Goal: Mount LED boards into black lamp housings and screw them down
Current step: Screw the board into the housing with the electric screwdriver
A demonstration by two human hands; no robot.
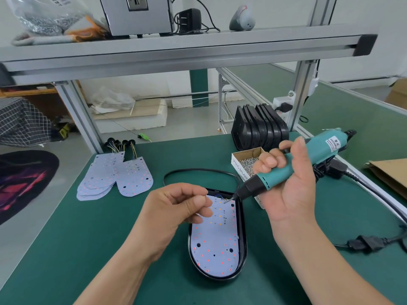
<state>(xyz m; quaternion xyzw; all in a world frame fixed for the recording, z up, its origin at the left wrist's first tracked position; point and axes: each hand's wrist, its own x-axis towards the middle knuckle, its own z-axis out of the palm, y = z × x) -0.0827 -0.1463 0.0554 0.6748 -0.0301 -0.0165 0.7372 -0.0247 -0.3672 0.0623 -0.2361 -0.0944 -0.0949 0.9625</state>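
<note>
A black lamp housing (242, 221) lies on the green mat in front of me, with a white LED board (214, 243) seated inside it. My right hand (290, 188) grips a teal electric screwdriver (293, 164); its black tip carries a small screw just above the board's top right corner. My left hand (176, 208) hovers over the board's upper left part, fingers curled and thumb pinched against them; whether they hold screws I cannot tell.
A fanned pile of spare LED boards (114, 177) with wires lies at the left. Stacked black housings (259, 128) stand at the back right, behind a cardboard box of screws (246, 161). Power cables (365, 243) trail along the right. An aluminium shelf frame (176, 51) crosses overhead.
</note>
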